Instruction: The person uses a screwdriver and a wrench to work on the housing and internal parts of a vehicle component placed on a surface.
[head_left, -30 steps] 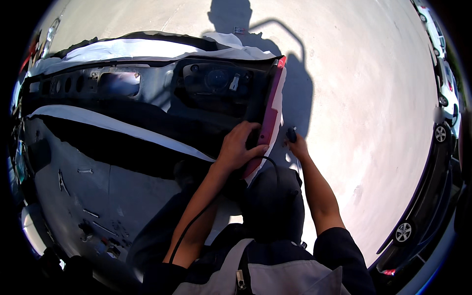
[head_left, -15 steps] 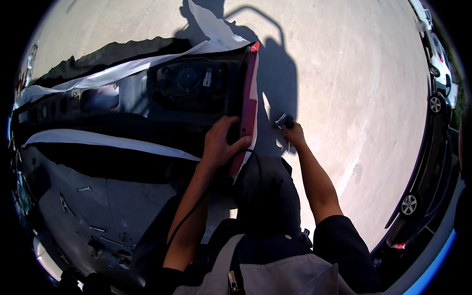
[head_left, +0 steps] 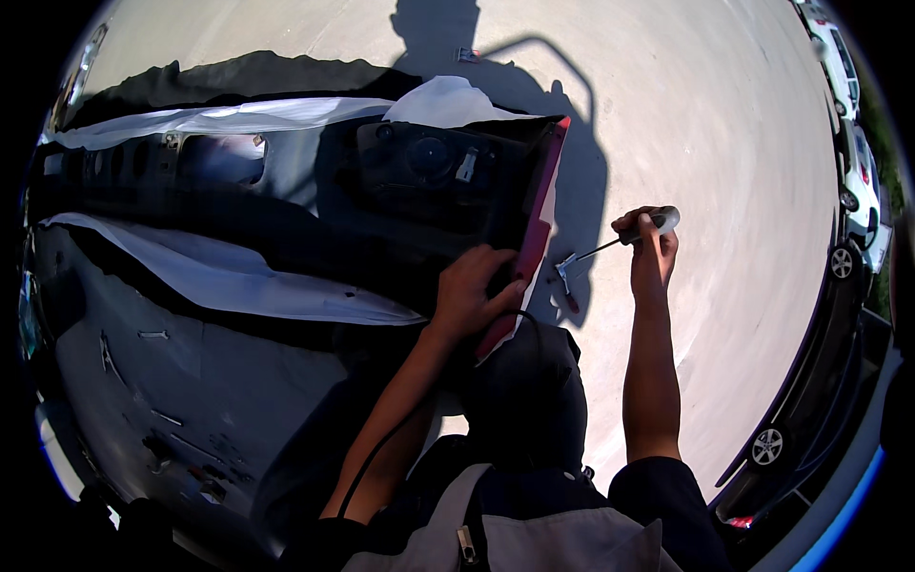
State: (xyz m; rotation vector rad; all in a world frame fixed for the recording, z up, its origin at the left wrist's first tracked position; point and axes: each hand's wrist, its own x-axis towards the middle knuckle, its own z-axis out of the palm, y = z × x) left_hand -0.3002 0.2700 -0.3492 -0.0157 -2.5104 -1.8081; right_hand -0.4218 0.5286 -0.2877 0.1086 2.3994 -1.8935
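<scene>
A long dark vehicle panel [head_left: 372, 229] lies in front of me, with a red edge [head_left: 540, 210] at its right end. My left hand [head_left: 477, 291] grips that edge, fingers on the inner side and thumb over the red rim. To the right, my right hand [head_left: 653, 243] holds a screwdriver [head_left: 664, 221] by its dark, partly translucent handle. Its thin shaft points down and left toward a silver tool with a red end [head_left: 566, 276], just right of the panel. Whether the tip touches that tool I cannot tell.
White sheeting [head_left: 257, 286] runs along the panel's long sides. Several tools, among them a wrench [head_left: 152, 335], lie on the shaded ground at left. Another small metal piece [head_left: 467, 55] lies beyond the panel. Parked cars [head_left: 820, 353] line the far right.
My right hand has lifted away to the right, and the screwdriver is now plainly visible in it. The view has shifted, while my left hand stays on the red edge.
</scene>
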